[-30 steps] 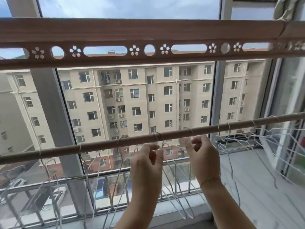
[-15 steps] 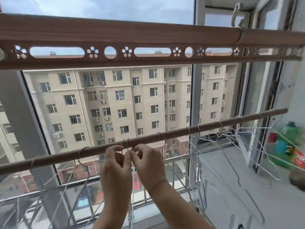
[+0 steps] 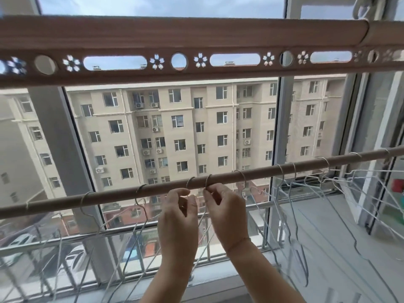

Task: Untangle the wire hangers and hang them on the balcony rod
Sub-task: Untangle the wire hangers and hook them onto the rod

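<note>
A brown balcony rod (image 3: 262, 171) runs across the view, rising to the right. Several thin wire hangers hook over it along its length. My left hand (image 3: 178, 224) pinches the neck of one wire hanger (image 3: 189, 182) just under the rod. My right hand (image 3: 225, 213) pinches the neck of the neighbouring wire hanger (image 3: 208, 181), whose hook sits over the rod. The two hands are close together at the middle of the rod. More hangers (image 3: 290, 215) dangle at the right, and others (image 3: 140, 200) at the left.
A wide brown drying rack bar (image 3: 196, 36) with flower cut-outs spans the top. A metal railing (image 3: 65, 241) and window frame (image 3: 276, 149) stand behind the rod. The balcony sill (image 3: 328, 237) stretches right, with coloured bottles (image 3: 397, 186) at the far right edge.
My right hand came left from a hanger further along the rod and now sits next to my left hand. Both hands hold adjacent hanger necks under the rod. The camera view shifted.
</note>
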Available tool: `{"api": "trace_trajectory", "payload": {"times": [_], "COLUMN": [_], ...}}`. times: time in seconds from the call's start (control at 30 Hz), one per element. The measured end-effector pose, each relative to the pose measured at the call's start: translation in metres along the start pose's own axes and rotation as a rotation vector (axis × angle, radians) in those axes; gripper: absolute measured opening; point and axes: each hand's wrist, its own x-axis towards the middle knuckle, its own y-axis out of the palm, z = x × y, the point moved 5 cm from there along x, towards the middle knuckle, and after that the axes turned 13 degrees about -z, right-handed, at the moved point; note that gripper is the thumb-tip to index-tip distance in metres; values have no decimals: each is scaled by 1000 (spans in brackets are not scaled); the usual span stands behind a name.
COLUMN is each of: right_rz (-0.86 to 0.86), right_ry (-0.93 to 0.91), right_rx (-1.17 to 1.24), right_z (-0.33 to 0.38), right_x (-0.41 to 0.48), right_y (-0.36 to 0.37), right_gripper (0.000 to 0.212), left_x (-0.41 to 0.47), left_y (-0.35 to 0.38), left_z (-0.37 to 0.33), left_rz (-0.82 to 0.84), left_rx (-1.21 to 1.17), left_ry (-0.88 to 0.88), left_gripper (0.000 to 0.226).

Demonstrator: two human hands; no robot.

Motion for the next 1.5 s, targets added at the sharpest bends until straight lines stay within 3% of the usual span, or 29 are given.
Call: {"api": "trace_trajectory", "payload": {"times": [0.2, 0.47, 0.7, 0.93, 1.17, 1.5], "right_rz": [-89, -74, -177, -45, -143, -179], "right_ry": [44, 35, 33, 45, -45, -60], "right_rx": [5, -4, -74, -139, -164, -202], "right_z": [-26, -38, -51, -53, -57, -72], "right_x": [14, 22, 37, 37, 43, 54], "right_y": [-32, -52, -87, -61, -68, -82], "right_gripper": [5, 4, 14, 24, 11, 14], "left_x": [-7, -29, -38, -41, -42, -39], "left_y": [10, 35, 51, 63, 67, 78], "left_z": [-10, -22, -39, -42, -28, -43], "left_rz": [44, 163, 205, 180, 165, 168], "left_rx": [-28, -59, -50, -20, 16, -117], "left_ry": [10, 11, 13, -35, -48, -14], "left_gripper": [3, 4, 11, 9, 6, 11]}}
